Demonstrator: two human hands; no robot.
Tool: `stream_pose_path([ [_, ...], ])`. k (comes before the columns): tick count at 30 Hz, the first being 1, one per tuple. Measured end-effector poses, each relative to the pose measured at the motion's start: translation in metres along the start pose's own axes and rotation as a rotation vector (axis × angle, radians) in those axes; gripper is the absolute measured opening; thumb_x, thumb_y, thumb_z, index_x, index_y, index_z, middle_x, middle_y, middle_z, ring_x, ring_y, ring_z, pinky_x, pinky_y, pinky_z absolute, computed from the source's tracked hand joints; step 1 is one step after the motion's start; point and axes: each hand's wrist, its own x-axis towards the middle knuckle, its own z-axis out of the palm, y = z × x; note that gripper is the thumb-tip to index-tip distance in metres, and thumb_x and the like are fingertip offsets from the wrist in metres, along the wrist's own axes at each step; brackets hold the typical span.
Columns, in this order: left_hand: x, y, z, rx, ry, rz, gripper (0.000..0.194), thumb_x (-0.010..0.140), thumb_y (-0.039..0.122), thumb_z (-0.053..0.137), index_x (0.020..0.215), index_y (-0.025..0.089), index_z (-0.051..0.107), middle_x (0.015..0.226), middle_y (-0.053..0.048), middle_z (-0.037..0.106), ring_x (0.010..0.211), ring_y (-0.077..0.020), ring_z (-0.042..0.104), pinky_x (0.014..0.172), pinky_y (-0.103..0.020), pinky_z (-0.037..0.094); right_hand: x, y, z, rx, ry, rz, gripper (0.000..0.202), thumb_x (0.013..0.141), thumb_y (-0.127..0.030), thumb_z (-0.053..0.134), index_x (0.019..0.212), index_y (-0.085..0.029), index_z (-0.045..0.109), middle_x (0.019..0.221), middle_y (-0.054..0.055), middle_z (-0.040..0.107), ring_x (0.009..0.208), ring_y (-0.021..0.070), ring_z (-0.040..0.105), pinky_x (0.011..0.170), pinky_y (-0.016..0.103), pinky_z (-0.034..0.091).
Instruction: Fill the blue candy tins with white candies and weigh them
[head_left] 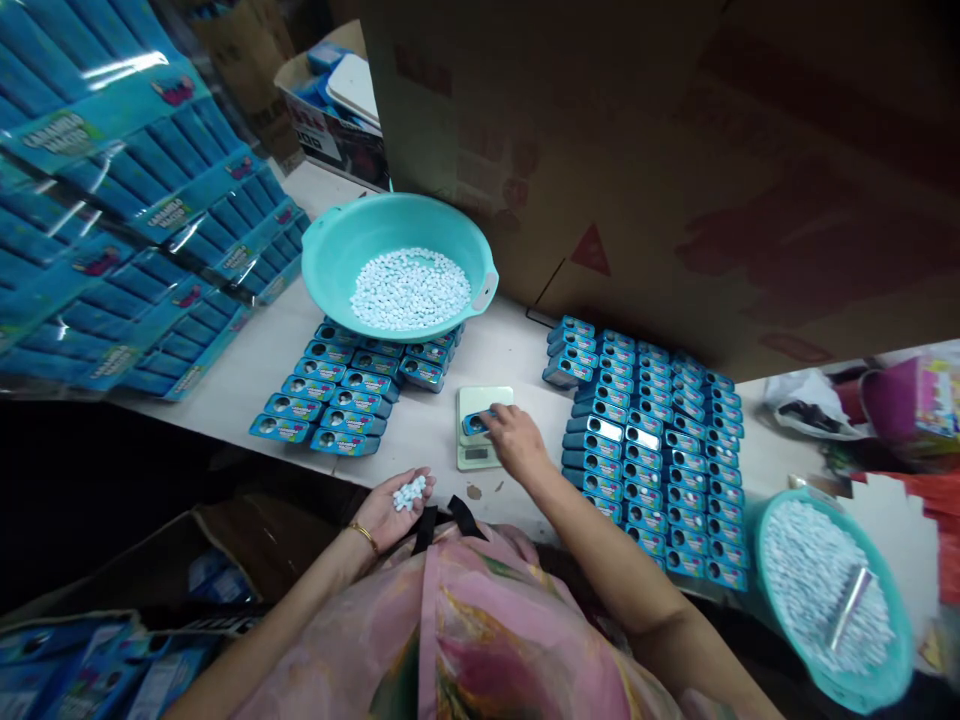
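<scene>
I read this as weighing: right hand grips tin on scale; left hand cups candies, fingers wide. Next needs topping up from palm.

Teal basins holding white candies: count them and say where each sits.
2. One teal basin sits on blue tins behind the scale; the other basin is at the table's near right. More may lie outside the view.

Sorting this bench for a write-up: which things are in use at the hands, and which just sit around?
In use: right hand, blue tin, scale, left hand, candies.
Around: teal basin, rows of tins, cardboard box.
</scene>
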Motion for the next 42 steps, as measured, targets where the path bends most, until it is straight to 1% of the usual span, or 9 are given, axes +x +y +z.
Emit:
stream_pose_path([
  [4, -0.002, 0.003, -0.007, -0.015, 0.011, 0.023, 0.015, 0.076, 0.011, 0.049, 0.089, 0.008, 0.057, 0.078, -0.012, 0.063, 0.064, -0.0155, 0.062, 0.045, -0.02, 0.049, -0.022, 0.039, -0.004, 0.226, 0.209, 0.247, 0.022, 0.083, -0.021, 0.042, 0.099, -0.02, 0.057, 0.093, 0.006, 0.054, 0.086, 0.0178, 0.048, 0.075, 0.029, 0.04],
  [8, -0.003, 0.006, -0.009, -0.038, 0.028, 0.053, 0.016, 0.078, 0.01, 0.046, 0.089, 0.008, 0.057, 0.08, -0.013, 0.063, 0.068, -0.0167, 0.062, 0.052, -0.023, 0.052, -0.036, 0.059, 0.001, 0.378, 0.278, 0.34, 0.019, 0.081, -0.023, 0.044, 0.092, -0.019, 0.059, 0.084, 0.005, 0.056, 0.081, 0.0169, 0.052, 0.074, 0.029, 0.042],
  [14, -0.005, 0.004, -0.006, -0.082, 0.054, 0.103, 0.017, 0.078, 0.009, 0.044, 0.088, 0.007, 0.058, 0.084, -0.016, 0.064, 0.079, -0.0198, 0.062, 0.065, -0.029, 0.053, -0.035, 0.057, 0.018, 0.54, 0.214, 0.322, 0.032, 0.074, -0.02, 0.053, 0.105, -0.021, 0.053, 0.095, 0.005, 0.056, 0.084, 0.0162, 0.053, 0.075, 0.03, 0.043],
  [21, -0.002, 0.002, 0.003, -0.091, 0.057, 0.122, 0.02, 0.077, 0.01, 0.045, 0.092, 0.007, 0.058, 0.086, -0.016, 0.064, 0.082, -0.0219, 0.062, 0.07, -0.034, 0.053, -0.021, 0.06, 0.051, 0.876, 0.094, 0.292, 0.052, 0.068, -0.02, 0.058, 0.117, -0.025, 0.04, 0.117, 0.005, 0.048, 0.106, 0.017, 0.046, 0.084, 0.033, 0.042],
  [31, -0.001, 0.021, 0.052, -0.056, -0.074, 0.171, 0.021, 0.078, 0.013, 0.045, 0.09, 0.006, 0.06, 0.088, -0.017, 0.064, 0.085, -0.0225, 0.061, 0.07, -0.032, 0.052, -0.002, 0.056, 0.071, 0.938, 0.041, 0.242, 0.058, 0.064, -0.024, 0.062, 0.118, -0.025, 0.041, 0.12, 0.004, 0.047, 0.108, 0.0183, 0.046, 0.089, 0.033, 0.038],
  [34, -0.006, 0.029, 0.058, -0.037, -0.092, 0.206, 0.022, 0.078, 0.014, 0.045, 0.093, 0.006, 0.059, 0.09, -0.016, 0.063, 0.087, -0.0221, 0.06, 0.071, -0.031, 0.052, -0.006, 0.061, 0.064, 0.89, 0.034, 0.228, 0.06, 0.064, -0.023, 0.063, 0.12, -0.023, 0.039, 0.12, 0.005, 0.046, 0.108, 0.0185, 0.045, 0.091, 0.034, 0.037],
  [37, -0.008, 0.03, 0.059, -0.022, -0.065, 0.216, 0.022, 0.078, 0.013, 0.045, 0.094, 0.007, 0.059, 0.092, -0.017, 0.063, 0.088, -0.0222, 0.06, 0.072, -0.032, 0.052, -0.013, 0.058, 0.039, 0.769, 0.093, 0.189, 0.062, 0.066, -0.025, 0.062, 0.123, -0.023, 0.036, 0.122, 0.007, 0.043, 0.11, 0.0201, 0.042, 0.093, 0.038, 0.035],
  [40, -0.008, 0.022, 0.064, 0.003, -0.069, 0.198, 0.023, 0.077, 0.01, 0.045, 0.094, 0.005, 0.059, 0.094, -0.018, 0.062, 0.091, -0.0228, 0.059, 0.074, -0.032, 0.051, -0.017, 0.032, 0.004, 0.608, 0.156, 0.04, 0.055, 0.073, -0.026, 0.056, 0.124, -0.022, 0.035, 0.12, 0.008, 0.043, 0.112, 0.0208, 0.037, 0.095, 0.039, 0.032],
  [42, -0.007, 0.014, 0.07, 0.011, -0.107, 0.171, 0.022, 0.076, 0.008, 0.045, 0.093, 0.004, 0.059, 0.094, -0.018, 0.062, 0.091, -0.0224, 0.059, 0.076, -0.032, 0.05, -0.017, 0.004, -0.013, 0.519, 0.131, -0.083, 0.043, 0.079, -0.024, 0.048, 0.121, -0.021, 0.039, 0.115, 0.008, 0.046, 0.107, 0.02, 0.04, 0.092, 0.038, 0.034],
])
